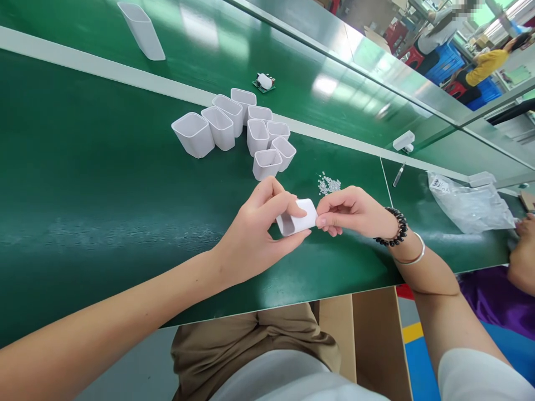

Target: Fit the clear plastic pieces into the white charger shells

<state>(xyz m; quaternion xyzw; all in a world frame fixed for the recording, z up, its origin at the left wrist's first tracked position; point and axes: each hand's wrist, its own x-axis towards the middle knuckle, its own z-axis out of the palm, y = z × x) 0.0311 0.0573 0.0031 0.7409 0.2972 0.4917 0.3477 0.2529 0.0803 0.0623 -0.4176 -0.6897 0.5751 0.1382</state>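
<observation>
My left hand (254,225) is closed around a small white plastic housing (308,213), which lies tilted on its side with its open end toward the lower left. At the housing's right end, the fingers of my right hand (355,211) are pinched together and touch its edge. Whatever sits between those fingertips is too small or hidden to make out. Just beyond my right hand lies a little pile of clear plastic pieces (329,184). Several more white housings (194,136) stand in a cluster beyond my left hand, open ends up.
A taller white housing (144,33) stands at the far left. Behind the cluster sits a small circuit board (267,84) with a white part. Rightward lie a pen-like tool (399,175) and a clear plastic bag (468,203). Another person's arm (524,256) is at the right edge.
</observation>
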